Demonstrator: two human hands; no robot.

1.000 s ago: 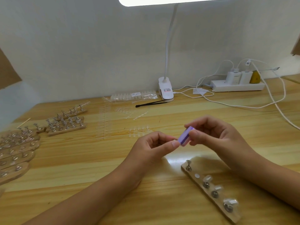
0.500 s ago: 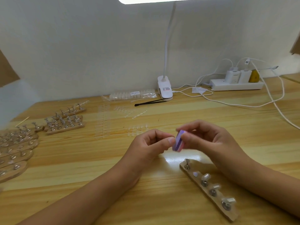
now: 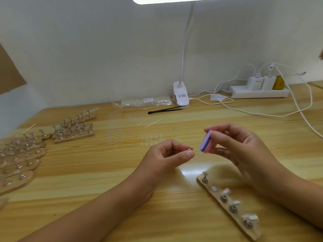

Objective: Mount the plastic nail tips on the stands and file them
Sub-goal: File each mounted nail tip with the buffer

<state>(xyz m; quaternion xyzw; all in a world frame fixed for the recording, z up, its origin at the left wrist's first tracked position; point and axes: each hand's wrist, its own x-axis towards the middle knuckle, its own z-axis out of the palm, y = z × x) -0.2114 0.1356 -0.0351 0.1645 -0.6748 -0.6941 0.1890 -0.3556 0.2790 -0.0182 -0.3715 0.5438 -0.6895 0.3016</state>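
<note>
Filing step, judging by the setup. Left hand (image 3: 167,154) pinched a small stand (image 3: 189,150) with its nail tip; right hand (image 3: 239,145) gripped the purple file (image 3: 206,141), just apart. Wooden strip (image 3: 227,205) lay below the right hand. Next: bring file onto tip edge.

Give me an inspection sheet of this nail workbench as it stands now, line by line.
Surface: wooden table, light glare near the middle.
Job's things: purple file block in the right hand; small metal stand pinched in the left hand; wooden strip with four stands, three bearing nail tips, one magnet spot bare.
Clutter: more stand strips at left; clear nail tips loose mid-table; bagged tips; black tweezers.
Grippers: both hands raised above the table, file and stand apart.
Cables: white leads trailing from the power strip.
Surroundings: clip lamp, white wall.
</note>
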